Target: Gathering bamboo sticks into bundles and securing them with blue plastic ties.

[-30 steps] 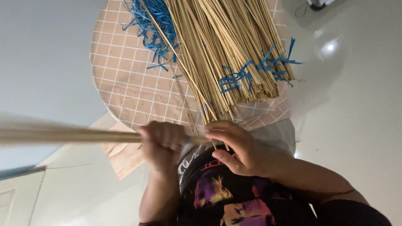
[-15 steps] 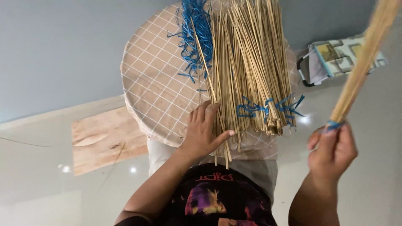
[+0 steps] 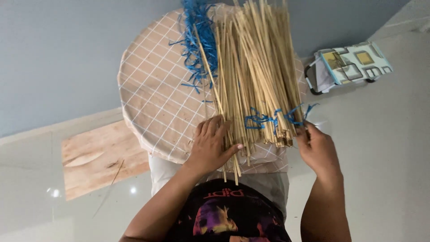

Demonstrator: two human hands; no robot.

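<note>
The bundle of thin pale sticks [image 3: 257, 76] lies lengthwise across the round surface [image 3: 154, 105], which is covered in a tan cloth with a white grid. Its cut ends point toward the person and overhang the near rim. A blue plastic tie [image 3: 273, 117] wraps the right part of the bundle near those ends, and a loose tangle of blue strips [image 3: 197, 40] lies on the bundle's left side, farther up.

The left hand [image 3: 211, 145] lies flat on the near left ends of the bundle, fingers spread and pressing down, pinching nothing. The right hand [image 3: 317, 148] is at the bundle's near right corner, its fingertips closing on the tied stick ends, though whether it pinches the tie or the sticks cannot be told.

To do this well, it seems best to keep the left palm firm so loose sticks do not slide off the rim, and to draw the tied ends evenly.

Right of the bundle, against the wall, a patterned box-shaped bag [image 3: 354, 62] in pale green with yellow squares lies on the glossy floor. Left of the surface lies a flat wooden board [image 3: 96, 157].
</note>
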